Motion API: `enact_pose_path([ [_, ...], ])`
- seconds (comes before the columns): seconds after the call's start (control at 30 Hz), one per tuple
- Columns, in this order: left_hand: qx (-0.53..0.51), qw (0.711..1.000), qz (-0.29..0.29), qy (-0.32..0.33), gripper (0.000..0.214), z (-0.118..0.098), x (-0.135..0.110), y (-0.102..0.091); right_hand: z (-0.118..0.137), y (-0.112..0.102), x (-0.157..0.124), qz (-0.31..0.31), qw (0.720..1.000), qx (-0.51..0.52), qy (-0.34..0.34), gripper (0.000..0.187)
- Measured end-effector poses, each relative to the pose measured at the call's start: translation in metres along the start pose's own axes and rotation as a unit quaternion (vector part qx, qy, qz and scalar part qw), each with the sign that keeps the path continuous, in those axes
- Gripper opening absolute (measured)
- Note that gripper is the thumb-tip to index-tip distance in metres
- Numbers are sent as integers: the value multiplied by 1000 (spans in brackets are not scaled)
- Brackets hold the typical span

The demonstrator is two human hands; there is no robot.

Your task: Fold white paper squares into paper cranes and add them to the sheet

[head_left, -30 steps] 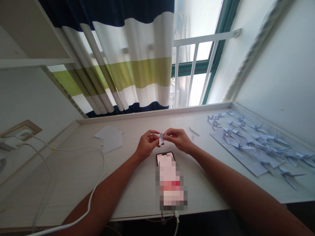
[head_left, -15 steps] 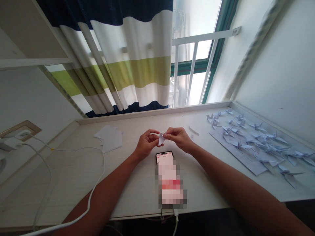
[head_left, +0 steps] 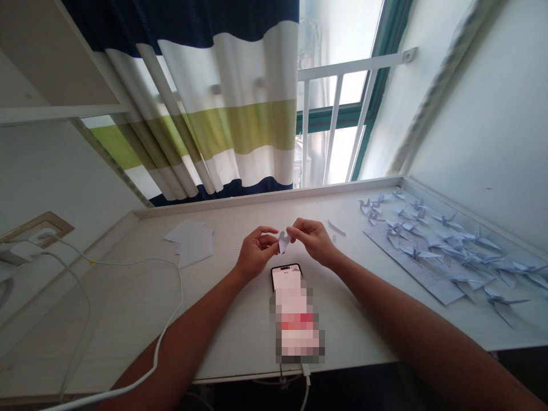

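Observation:
A small piece of folded white paper (head_left: 283,242) is held up between my two hands, above the desk and just beyond the phone. My left hand (head_left: 258,250) pinches its lower left side between thumb and fingers. With thumb and forefinger, my right hand (head_left: 311,238) grips the paper's upper right tip. The phone (head_left: 287,279) lies on the desk below my hands, its lit screen partly pixelated. Over to the right, several folded paper cranes (head_left: 415,252) stand in a cluster, some of them on a printed sheet (head_left: 440,288).
A few white paper sheets (head_left: 194,242) lie to the left of my hands. Paper scraps (head_left: 337,228) rest to the right. A white cable (head_left: 181,285) crosses the desk and my left forearm from the wall socket (head_left: 47,228). A raised edge (head_left: 265,200) borders the desk's back.
My right hand has shifted slightly up and to the right on the paper, and the folded paper now shows a wider face with a notch at its top.

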State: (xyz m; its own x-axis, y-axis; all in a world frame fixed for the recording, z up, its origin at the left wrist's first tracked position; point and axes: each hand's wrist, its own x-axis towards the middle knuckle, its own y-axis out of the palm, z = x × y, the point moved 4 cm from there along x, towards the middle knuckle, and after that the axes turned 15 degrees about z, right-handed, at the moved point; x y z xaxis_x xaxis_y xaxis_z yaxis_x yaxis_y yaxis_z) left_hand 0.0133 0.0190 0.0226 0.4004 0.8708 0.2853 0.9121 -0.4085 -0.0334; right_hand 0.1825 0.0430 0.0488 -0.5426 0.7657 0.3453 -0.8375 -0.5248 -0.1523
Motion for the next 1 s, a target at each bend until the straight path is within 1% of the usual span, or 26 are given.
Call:
enact_pose_path([
  [0.07, 3, 1000, 0, 5, 39, 0, 0, 1, 2, 0, 0, -8, 1000, -7, -4, 44],
  [0.17, 11, 1000, -15, 6, 40, -1, 0, 0, 1, 1, -1, -14, 1000, -10, 5, 43],
  [0.3, 32, 999, -32, 3, 41, 1, 0, -3, -6, 2, 0, 22, 999, -24, 22, 41],
  [0.37, 43, 999, -29, 0, 41, 3, 0, -4, -9, 1, 0, 35, 998, -48, 25, 43],
  [0.47, 50, 999, -16, -7, 40, 5, 1, -2, -11, 1, 0, 33, 996, -70, 33, 43],
  [0.53, 49, 999, -13, -10, 40, 5, 1, -2, -12, 2, 0, 38, 996, -65, 38, 41],
  [0.67, 48, 998, -30, -7, 39, 4, 1, -5, -12, 4, 0, 58, 997, -49, 33, 34],
  [0.77, 49, 998, -35, -9, 42, 4, 2, -7, -13, 5, 0, 50, 997, -56, 29, 31],
  [0.93, 32, 999, -38, -11, 44, 4, 3, -5, -13, 7, 1, 14, 995, -95, 38, 31],
  [1.0, 35, 998, -44, -11, 44, 5, 3, -6, -12, 8, 1, 18, 994, -97, 38, 30],
])
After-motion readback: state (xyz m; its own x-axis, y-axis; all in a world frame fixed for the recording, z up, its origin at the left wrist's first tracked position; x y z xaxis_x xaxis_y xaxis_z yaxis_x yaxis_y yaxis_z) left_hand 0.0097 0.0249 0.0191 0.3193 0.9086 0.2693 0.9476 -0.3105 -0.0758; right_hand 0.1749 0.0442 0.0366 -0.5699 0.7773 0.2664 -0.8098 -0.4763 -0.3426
